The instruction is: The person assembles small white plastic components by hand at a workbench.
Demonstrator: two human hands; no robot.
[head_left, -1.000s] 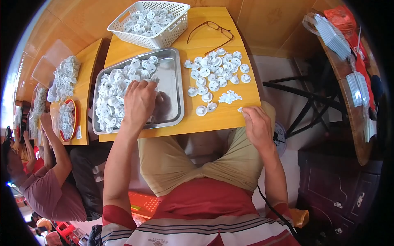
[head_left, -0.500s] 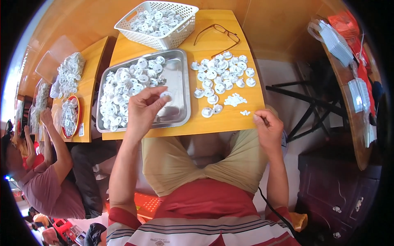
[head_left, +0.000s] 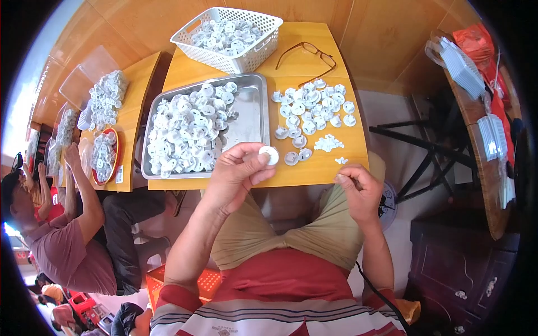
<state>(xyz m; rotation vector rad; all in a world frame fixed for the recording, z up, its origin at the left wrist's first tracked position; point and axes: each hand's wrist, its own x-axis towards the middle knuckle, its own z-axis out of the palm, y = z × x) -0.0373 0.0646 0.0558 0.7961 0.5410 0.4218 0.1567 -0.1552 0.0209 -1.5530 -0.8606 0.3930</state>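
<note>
Now, on the yellow tabletop (head_left: 291,175), a steel tray (head_left: 246,126) fills the left side, its near right corner blocked by the left hand (head_left: 235,175). The right hand (head_left: 361,193) curls nearly closed at the near right corner; any grip, can't tell! Pinched in the left, near the front edge: one white disc (head_left: 272,155), round and smooth-faced, its back hidden.
</note>
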